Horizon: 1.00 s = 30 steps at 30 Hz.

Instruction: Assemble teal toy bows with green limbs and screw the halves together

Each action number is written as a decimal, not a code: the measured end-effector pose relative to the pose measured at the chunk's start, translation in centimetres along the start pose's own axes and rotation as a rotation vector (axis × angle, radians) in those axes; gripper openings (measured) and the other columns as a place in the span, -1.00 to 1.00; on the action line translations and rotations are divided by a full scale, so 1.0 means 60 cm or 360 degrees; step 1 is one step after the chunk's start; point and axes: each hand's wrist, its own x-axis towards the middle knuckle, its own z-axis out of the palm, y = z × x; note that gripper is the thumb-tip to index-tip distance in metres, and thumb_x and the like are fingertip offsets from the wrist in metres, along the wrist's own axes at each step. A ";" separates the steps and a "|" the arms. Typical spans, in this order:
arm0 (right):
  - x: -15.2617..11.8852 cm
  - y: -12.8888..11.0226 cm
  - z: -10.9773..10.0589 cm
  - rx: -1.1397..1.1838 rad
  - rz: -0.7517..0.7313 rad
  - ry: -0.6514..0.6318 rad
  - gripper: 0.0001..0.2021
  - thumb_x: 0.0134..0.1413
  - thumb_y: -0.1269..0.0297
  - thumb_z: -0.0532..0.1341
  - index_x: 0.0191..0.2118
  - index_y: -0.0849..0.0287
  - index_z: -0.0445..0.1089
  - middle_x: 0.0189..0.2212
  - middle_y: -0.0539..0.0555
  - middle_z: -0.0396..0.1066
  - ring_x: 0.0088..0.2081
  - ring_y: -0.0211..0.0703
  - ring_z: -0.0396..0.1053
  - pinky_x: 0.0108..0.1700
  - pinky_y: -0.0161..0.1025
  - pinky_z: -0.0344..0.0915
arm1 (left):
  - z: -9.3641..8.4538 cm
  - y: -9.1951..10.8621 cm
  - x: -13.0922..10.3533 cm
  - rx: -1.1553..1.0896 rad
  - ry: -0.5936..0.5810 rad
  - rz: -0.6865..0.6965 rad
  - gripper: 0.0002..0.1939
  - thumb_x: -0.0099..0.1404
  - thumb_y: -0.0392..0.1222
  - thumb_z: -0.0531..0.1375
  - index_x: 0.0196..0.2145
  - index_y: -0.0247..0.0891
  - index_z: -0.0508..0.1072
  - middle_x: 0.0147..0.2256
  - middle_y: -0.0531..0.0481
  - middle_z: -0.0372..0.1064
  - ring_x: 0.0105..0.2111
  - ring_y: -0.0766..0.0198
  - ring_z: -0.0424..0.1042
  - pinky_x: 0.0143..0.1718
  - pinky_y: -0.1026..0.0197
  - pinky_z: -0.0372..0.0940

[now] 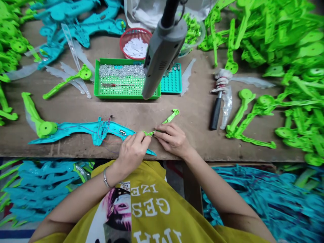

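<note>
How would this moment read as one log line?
left hand: holding green part; right hand: holding same part; blue part: partly beneath left hand; screwdriver: in green tray; black-handled tool: on table

Lettering [151, 207] on the shirt [188, 206]
Upside-down white capitals read "GES" and "IZE"; another row [157, 236] and the small print [125, 185] are unclear.

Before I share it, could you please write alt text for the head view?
A person's left hand and right hand pinch a slim green plastic piece near one end of a long blue plastic frame. Beyond lies a rectangular green perforated tray of small silvery parts.
</note>
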 end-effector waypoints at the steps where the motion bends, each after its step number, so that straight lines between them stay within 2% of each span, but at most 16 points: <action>1: 0.000 -0.001 0.000 -0.0025 -0.0014 -0.0008 -0.84 0.17 0.44 0.24 -0.17 0.09 0.52 -0.17 0.12 0.56 -0.15 -0.07 0.44 -0.13 -0.06 0.46 | 0.000 -0.003 -0.002 -0.0015 0.0003 0.0012 -0.87 0.43 -0.32 0.09 -0.23 -0.23 0.43 -0.37 0.00 0.36 -0.38 0.22 0.33 -0.30 0.19 0.20; 7: 0.002 -0.006 -0.001 -0.0154 -0.0002 -0.0088 -0.87 0.19 0.39 0.24 -0.20 0.10 0.52 -0.16 0.10 0.55 -0.15 -0.08 0.38 -0.16 -0.08 0.34 | -0.007 -0.020 -0.011 -0.0185 0.0020 -0.0037 -0.86 0.44 -0.31 0.07 -0.24 -0.24 0.42 -0.37 0.00 0.32 -0.35 0.25 0.36 -0.29 0.25 0.24; 13: 0.008 -0.008 -0.005 -0.0191 -0.0060 -0.0076 -0.90 0.17 0.41 0.25 -0.21 0.14 0.51 -0.19 0.11 0.55 -0.18 -0.08 0.35 -0.20 -0.12 0.31 | -0.014 -0.019 0.011 -0.0270 0.0014 -0.0198 -0.84 0.41 -0.19 0.14 -0.34 -0.22 0.44 -0.39 0.01 0.34 -0.37 0.28 0.38 -0.34 0.26 0.21; 19: 0.010 -0.008 -0.006 -0.0207 -0.0053 -0.0100 -0.89 0.19 0.40 0.23 -0.22 0.12 0.51 -0.18 0.10 0.54 -0.17 -0.08 0.34 -0.19 -0.11 0.30 | -0.010 -0.015 0.023 -0.0182 -0.0031 -0.0274 -0.82 0.41 -0.22 0.13 -0.37 -0.21 0.44 -0.38 0.00 0.38 -0.37 0.26 0.40 -0.35 0.23 0.17; 23: 0.008 -0.007 -0.004 -0.0198 -0.0032 -0.0125 -0.89 0.19 0.38 0.22 -0.22 0.11 0.51 -0.18 0.10 0.53 -0.17 -0.07 0.32 -0.19 -0.10 0.28 | -0.012 -0.010 0.030 -0.0127 -0.0125 -0.0402 -0.83 0.37 -0.20 0.15 -0.40 -0.20 0.43 -0.38 -0.01 0.39 -0.39 0.23 0.41 -0.42 0.19 0.10; 26: 0.007 -0.008 -0.004 -0.0187 0.0000 -0.0158 -0.87 0.19 0.38 0.21 -0.22 0.09 0.51 -0.17 0.10 0.52 -0.17 -0.07 0.32 -0.18 -0.09 0.27 | -0.016 -0.006 0.037 -0.0134 -0.0270 -0.0484 -0.83 0.36 -0.20 0.14 -0.41 -0.20 0.43 -0.37 -0.02 0.41 -0.40 0.23 0.43 -0.47 0.17 0.04; 30: 0.009 -0.010 -0.004 -0.0187 0.0004 -0.0187 -0.85 0.18 0.39 0.20 -0.20 0.10 0.51 -0.15 0.11 0.52 -0.16 -0.05 0.32 -0.16 -0.07 0.27 | -0.018 0.001 0.042 -0.0116 -0.0384 -0.0532 -0.83 0.36 -0.22 0.12 -0.39 -0.19 0.43 -0.38 -0.03 0.44 -0.45 0.23 0.43 -0.53 0.17 -0.05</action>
